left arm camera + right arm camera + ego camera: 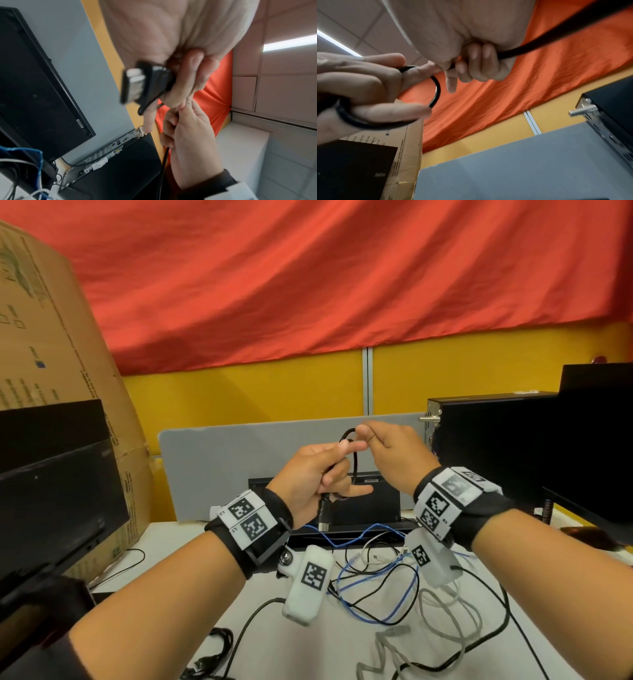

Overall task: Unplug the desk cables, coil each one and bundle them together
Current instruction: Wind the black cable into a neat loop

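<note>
The left hand [310, 474] and right hand [394, 453] are gripping the black cable [356, 463], whose small loop (stiff-looking) is risking springing open if either hand's fingers [477, 63] are loosening

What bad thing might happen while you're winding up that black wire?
1. The black cable makes only a small loop between the left hand and the right hand; if either grip loosens, it may spring open.
2. Its connector dangles below the left hand and might swing into something.
3. The cable's tail could snag the loose cables on the desk.
</note>
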`<action>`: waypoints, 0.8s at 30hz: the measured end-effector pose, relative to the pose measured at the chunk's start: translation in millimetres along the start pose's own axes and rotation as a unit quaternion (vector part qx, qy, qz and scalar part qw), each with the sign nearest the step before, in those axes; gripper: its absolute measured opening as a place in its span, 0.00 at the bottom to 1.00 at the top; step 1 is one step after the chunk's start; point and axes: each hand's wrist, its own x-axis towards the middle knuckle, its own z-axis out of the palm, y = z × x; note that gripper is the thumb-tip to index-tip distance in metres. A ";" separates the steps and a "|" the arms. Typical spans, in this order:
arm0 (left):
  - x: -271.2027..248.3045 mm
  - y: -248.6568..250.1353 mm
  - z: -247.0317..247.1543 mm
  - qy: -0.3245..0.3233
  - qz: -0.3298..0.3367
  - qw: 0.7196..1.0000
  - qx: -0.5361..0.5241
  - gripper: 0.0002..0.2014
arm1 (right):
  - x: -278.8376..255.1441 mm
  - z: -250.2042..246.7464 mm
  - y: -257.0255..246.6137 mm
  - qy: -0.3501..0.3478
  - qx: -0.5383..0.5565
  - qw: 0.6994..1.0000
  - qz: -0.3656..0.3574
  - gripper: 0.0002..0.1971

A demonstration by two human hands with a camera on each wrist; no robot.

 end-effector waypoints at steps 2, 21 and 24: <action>0.4 0.1 -2.5 0.007 0.010 1.000 -0.024 0.20 | -2.2 7.7 4.5 -0.028 -0.006 0.999 0.027 0.19; 18.2 10.6 -46.4 0.173 0.154 0.967 0.106 0.10 | -29.1 25.6 -13.9 -0.165 -0.195 0.959 -0.119 0.16; 19.5 5.5 -45.3 0.166 0.130 0.956 0.205 0.23 | -20.0 18.3 -18.6 -0.120 -0.184 0.965 -0.145 0.13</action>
